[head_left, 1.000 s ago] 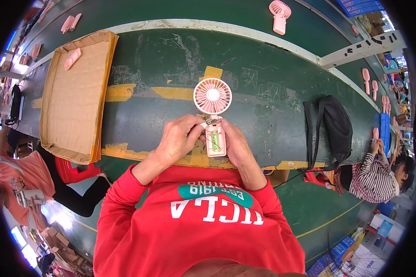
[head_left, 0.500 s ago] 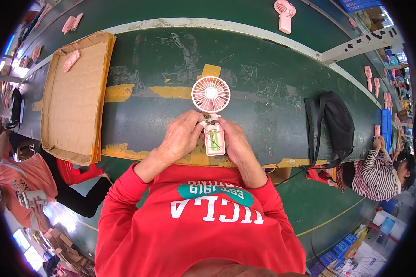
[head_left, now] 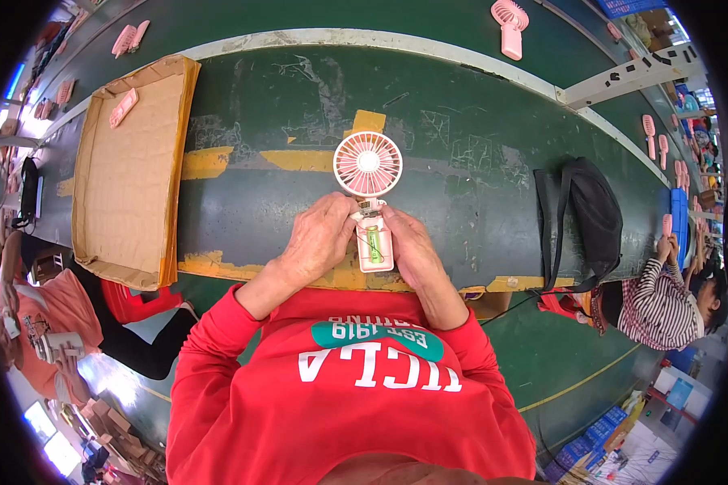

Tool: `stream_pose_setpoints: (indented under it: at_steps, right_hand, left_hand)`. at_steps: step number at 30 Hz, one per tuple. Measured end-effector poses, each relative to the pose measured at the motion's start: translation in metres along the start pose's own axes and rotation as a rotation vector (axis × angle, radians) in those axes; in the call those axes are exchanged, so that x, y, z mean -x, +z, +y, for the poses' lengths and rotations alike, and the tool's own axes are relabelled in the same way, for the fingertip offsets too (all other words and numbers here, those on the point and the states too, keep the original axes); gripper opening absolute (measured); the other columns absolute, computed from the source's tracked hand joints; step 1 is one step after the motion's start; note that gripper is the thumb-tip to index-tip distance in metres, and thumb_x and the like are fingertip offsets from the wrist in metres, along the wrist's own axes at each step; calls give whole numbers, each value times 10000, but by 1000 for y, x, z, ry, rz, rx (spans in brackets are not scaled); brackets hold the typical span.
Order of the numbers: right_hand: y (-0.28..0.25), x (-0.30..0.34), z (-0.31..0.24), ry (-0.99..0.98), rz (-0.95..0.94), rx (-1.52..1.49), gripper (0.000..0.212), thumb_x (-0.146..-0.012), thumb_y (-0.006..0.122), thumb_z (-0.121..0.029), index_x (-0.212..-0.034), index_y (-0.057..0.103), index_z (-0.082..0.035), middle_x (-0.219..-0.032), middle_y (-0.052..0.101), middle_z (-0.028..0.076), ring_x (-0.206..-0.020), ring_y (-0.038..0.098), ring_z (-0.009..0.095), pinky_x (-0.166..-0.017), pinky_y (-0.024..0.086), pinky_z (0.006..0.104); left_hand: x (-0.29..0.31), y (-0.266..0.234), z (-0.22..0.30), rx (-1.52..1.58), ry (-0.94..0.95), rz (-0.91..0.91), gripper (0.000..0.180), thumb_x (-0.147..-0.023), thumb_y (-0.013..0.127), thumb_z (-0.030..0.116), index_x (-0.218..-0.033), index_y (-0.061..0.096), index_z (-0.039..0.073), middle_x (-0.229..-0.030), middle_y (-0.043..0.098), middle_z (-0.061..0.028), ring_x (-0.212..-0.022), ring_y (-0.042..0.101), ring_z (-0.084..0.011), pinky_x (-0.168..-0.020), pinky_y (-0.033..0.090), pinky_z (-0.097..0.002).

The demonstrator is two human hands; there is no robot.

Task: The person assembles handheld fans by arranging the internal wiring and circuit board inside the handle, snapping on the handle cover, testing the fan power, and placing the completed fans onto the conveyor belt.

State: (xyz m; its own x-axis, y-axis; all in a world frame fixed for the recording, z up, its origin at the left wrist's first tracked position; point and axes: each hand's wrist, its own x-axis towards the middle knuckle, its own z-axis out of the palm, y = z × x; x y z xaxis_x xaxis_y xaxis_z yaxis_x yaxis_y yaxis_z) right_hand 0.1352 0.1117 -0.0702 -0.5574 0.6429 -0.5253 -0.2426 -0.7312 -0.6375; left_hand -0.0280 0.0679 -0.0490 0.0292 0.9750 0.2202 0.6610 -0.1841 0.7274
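Observation:
A pink handheld fan (head_left: 367, 164) lies on the green table before me, its round grille pointing away from me. Its handle is opened up, showing a green battery cell (head_left: 374, 242), thin wires and a small circuit board (head_left: 369, 207) at the neck. On the left side of the neck, my left hand (head_left: 322, 236) pinches the fan with curled fingers. From the right, my right hand (head_left: 410, 242) is closed around the handle's edge, its thumb by the circuit board. The fingertips partly cover the neck.
A shallow cardboard tray (head_left: 129, 194) on the left holds a pink plastic part (head_left: 124, 107). A black bag (head_left: 588, 218) lies on the right. Beyond a pale rail (head_left: 380, 37), another pink fan (head_left: 510, 28) lies on a belt. People sit at both sides.
My hands and the opened fan stay almost in place, with slight finger movement at the neck. The pink fan beyond the rail has shifted a little to the right.

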Motion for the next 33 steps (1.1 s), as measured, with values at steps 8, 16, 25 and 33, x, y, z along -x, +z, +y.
stream_pose_setpoints:
  at_steps: [8,16,25,33]
  right_hand:
    - [-3,1,2,-34,-31,66,354,-969,407,-250,-1167,495,29,-999,617,110,-838,619,149,-727,521,266]
    - [0,2,1,-42,-46,112,327,-970,400,-226,-1150,511,24,-994,617,97,-825,611,130,-720,509,251]
    - [2,5,-2,-33,-43,138,308,-970,397,-205,-1139,512,26,-986,610,69,-843,594,110,-728,498,240]
    - [1,11,-2,-147,-187,284,380,-924,494,-106,-1275,425,22,-1112,572,69,-956,564,102,-804,481,238]
  left_hand:
    - [0,-1,1,-84,59,-9,146,-770,577,-17,-871,481,25,-813,537,-136,-747,553,-343,-610,455,-416]
    - [1,-3,3,-59,84,12,183,-747,605,-22,-886,495,25,-810,554,-139,-722,569,-334,-594,466,-406]
    - [-1,-5,5,-83,177,12,333,-722,622,-24,-1052,588,7,-957,617,-158,-789,631,-320,-658,541,-360]
    - [-1,-7,7,-164,237,-61,354,-662,634,-19,-1016,613,-25,-930,613,-143,-750,629,-297,-620,537,-353]
